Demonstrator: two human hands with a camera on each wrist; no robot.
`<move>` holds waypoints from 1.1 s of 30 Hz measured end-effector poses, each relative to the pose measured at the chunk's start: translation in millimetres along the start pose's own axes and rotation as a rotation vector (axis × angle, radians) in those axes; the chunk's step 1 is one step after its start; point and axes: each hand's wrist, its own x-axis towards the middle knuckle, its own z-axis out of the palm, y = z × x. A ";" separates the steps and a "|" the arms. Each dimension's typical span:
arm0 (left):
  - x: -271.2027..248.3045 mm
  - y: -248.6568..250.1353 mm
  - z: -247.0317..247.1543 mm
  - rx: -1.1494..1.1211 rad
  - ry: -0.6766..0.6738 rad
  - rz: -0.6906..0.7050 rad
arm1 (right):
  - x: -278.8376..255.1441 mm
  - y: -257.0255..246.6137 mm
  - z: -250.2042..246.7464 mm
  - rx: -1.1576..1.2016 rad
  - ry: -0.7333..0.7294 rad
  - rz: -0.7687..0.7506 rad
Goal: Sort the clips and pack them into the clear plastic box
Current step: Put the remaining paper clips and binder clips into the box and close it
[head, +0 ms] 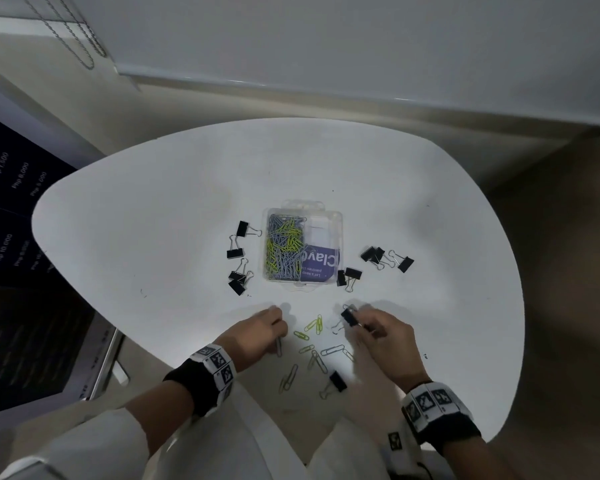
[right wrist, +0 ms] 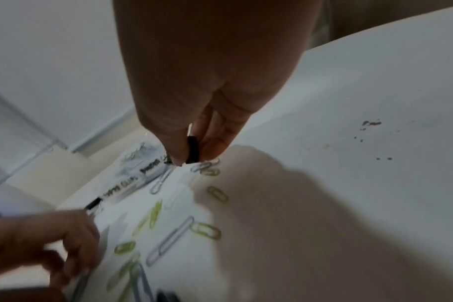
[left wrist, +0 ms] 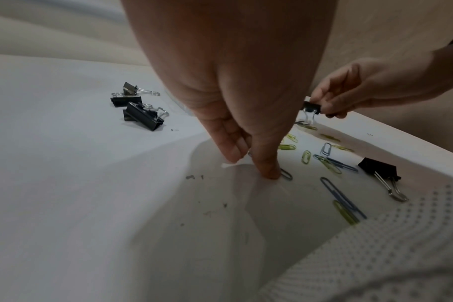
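Sorting is the step in hand: nearest, loose paper clips (head: 314, 355) and 1 binder clip (head: 337, 381) lie on the white table (head: 136, 220), where the left hand (head: 262, 332) pinches a grey paper clip (left wrist: 286, 175) against the top and the right hand (head: 383, 337) grips a black binder clip (head: 349, 317) just above it. Next, I judge, each catch must travel to the clear plastic box (head: 336, 230) farther out, already holding paper clips on its left side, with binder clips (head: 238, 252) scattered on both flanks; beyond stands a pale wall.

Box (head: 326, 216) mid-table (head: 153, 220), binder clips (head: 238, 252) either side
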 end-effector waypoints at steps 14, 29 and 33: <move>15.3 29.8 -16.6 -0.320 0.125 -0.104 | 25.3 -23.1 8.2 0.162 -0.170 0.049; 23.1 9.4 -32.2 -0.649 0.120 -0.336 | 13.4 -17.4 6.6 0.064 -0.171 0.089; 19.3 14.0 -25.4 -0.454 0.069 -0.222 | 18.9 -21.8 7.8 0.048 -0.065 0.037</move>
